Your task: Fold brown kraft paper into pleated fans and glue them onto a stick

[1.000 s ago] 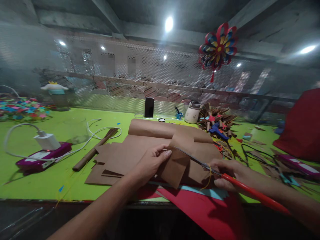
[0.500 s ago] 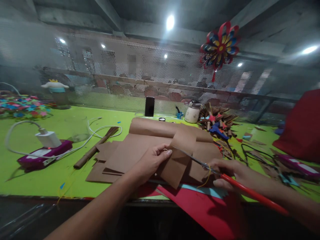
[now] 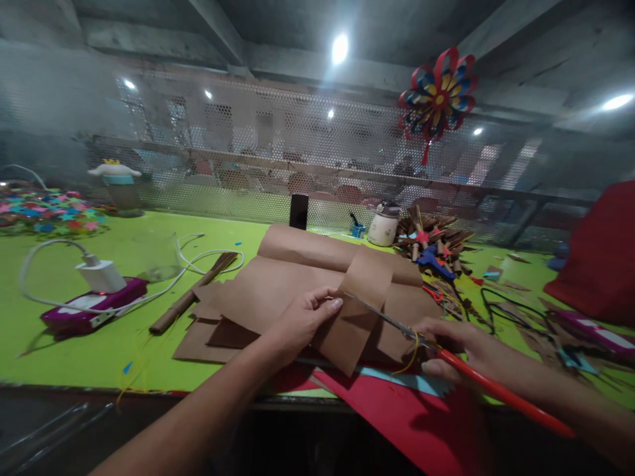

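Observation:
My left hand (image 3: pixel 310 320) pinches the edge of a brown paper piece (image 3: pixel 350 327) between thumb and fingers. The piece is folded or overlapped, its upper part standing in the light and its lower part in shadow. In my right hand (image 3: pixel 451 340) is a pair of scissors with red handles (image 3: pixel 501 393). Their blades lie along the paper and point at my left fingertips; they look nearly closed. A thin yellow string hangs by the scissors' pivot. Beneath my hands are more brown paper sheets (image 3: pixel 268 284), curled into a roll at the back.
Red paper (image 3: pixel 397 413) hangs over the front table edge. On the left lie a rolled brown paper bundle (image 3: pixel 193 294) and a purple power strip (image 3: pixel 92 307) with a white cable. A jar (image 3: pixel 383 226) and a pile of brown bundles (image 3: pixel 436 235) stand at back right.
The left part of the top brown sheet has risen and shifted, uncovering more of the dark sheet under it. Both hands and the scissors stay almost in place; the view has moved slightly.

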Motion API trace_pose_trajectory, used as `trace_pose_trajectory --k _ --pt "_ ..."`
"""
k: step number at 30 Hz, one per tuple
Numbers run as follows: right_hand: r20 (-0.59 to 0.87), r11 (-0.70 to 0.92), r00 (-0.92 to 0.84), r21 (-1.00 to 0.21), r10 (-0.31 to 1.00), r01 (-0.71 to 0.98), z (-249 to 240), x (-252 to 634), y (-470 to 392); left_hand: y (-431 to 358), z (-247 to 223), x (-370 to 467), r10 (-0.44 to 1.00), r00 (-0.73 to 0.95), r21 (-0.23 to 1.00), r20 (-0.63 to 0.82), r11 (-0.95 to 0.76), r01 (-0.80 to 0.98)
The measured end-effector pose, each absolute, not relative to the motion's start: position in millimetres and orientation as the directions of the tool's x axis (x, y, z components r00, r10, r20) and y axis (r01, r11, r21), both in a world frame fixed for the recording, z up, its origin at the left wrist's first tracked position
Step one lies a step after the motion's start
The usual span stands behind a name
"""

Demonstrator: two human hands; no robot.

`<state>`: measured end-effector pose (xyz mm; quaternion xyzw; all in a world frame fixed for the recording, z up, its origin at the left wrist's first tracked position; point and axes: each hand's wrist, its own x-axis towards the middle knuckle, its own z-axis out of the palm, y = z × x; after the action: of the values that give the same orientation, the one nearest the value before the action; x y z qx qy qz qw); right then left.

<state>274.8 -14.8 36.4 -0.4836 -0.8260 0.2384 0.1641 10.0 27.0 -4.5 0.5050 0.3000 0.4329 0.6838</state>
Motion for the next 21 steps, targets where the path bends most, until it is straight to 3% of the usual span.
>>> trace_pose_trajectory --k 10,21 --pt "-0.044 0.418 -0.519 -0.536 0.854 0.733 35.8 274.0 -12.3 27.4 -5.0 9.0 0.895 0.443 0.971 0.049 0.060 -0.230" --pt "0.016 0.426 -0.510 -0.572 0.860 0.701 33.3 269.6 -11.0 27.9 -3.5 10.7 0.915 0.403 0.979 0.008 0.074 -0.187"
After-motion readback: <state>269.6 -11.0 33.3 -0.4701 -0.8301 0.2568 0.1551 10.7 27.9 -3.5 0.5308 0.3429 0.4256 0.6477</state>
